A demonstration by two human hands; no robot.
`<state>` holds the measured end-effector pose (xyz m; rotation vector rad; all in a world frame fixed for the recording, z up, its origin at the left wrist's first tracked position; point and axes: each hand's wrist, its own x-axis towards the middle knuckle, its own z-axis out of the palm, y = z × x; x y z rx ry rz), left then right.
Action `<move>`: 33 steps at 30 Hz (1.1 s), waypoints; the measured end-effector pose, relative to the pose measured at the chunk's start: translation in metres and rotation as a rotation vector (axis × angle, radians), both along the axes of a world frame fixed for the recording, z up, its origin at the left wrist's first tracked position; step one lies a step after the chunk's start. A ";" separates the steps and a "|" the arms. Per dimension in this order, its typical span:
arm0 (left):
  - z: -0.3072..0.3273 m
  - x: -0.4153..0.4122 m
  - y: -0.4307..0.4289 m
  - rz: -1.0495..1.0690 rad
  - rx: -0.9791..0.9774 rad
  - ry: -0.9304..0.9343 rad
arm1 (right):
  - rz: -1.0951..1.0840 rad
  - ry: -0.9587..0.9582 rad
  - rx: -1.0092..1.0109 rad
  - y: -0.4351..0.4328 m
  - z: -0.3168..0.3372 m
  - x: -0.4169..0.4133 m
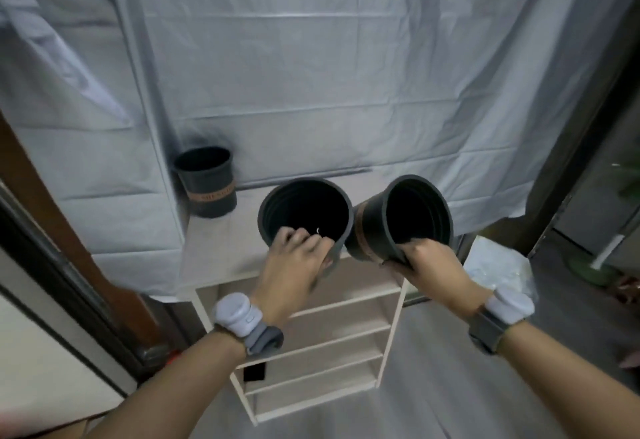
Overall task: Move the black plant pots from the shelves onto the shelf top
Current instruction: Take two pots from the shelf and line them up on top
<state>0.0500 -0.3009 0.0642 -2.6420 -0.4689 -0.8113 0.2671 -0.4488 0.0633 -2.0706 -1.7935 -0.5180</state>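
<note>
I hold two black plant pots above the pale shelf top (228,241). My left hand (294,265) grips the near rim of one black pot (304,210), its mouth facing me. My right hand (429,262) grips the lower rim of a second black pot (398,216), tilted on its side with a brown band showing. The two pots touch at their rims. A third black pot (207,185) with a brown band stands upright at the back left of the shelf top, against the sheet.
The white shelf unit (322,345) below has several bare shelves and a small black thing (254,372) at its lower left. A grey sheet (311,74) hangs behind. A dark wooden frame (52,230) is at left, a plastic bag (498,265) at right.
</note>
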 end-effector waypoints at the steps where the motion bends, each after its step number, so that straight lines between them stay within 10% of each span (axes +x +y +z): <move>1: 0.008 0.001 0.010 0.030 0.032 0.010 | 0.026 -0.043 -0.020 0.008 0.008 0.004; 16: -0.030 -0.016 0.151 0.139 -0.433 -0.169 | 0.012 0.015 -0.090 0.156 -0.010 0.024; 24: -0.075 0.025 0.160 0.141 -1.084 -0.708 | -0.209 1.066 0.015 0.178 -0.069 0.030; 33: -0.094 0.097 0.229 0.383 -1.133 -0.801 | 0.202 1.226 0.237 0.281 -0.089 0.087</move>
